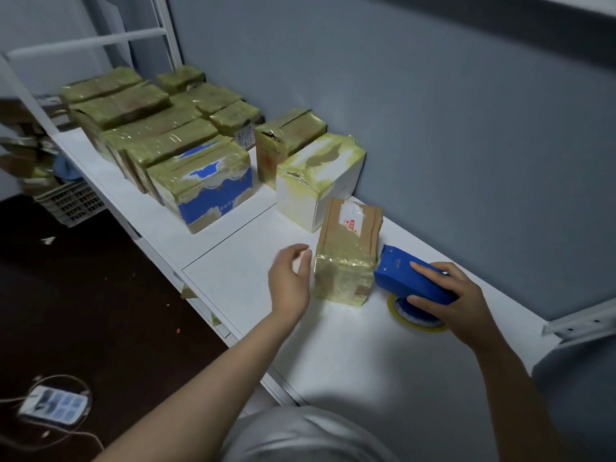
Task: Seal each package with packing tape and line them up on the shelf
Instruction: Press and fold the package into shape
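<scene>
A small brown cardboard package (350, 248) with yellowish tape around its near end lies on the white shelf (233, 271). My right hand (453, 298) grips a blue tape dispenser (408, 278) just right of the package; its toothed end is close to the box's side. The yellow tape roll (413, 323) shows under the dispenser. My left hand (290, 278) hovers beside the package's left edge, fingers loosely curved, holding nothing. Whether it touches the box is unclear.
Several taped packages stand in rows farther left on the shelf, among them a blue-and-white box (203, 181), a white box (316, 181) and a brown box (286, 141). The grey wall (433, 111) runs behind. A plastic crate (70, 201) and a power strip (53, 403) sit on the dark floor.
</scene>
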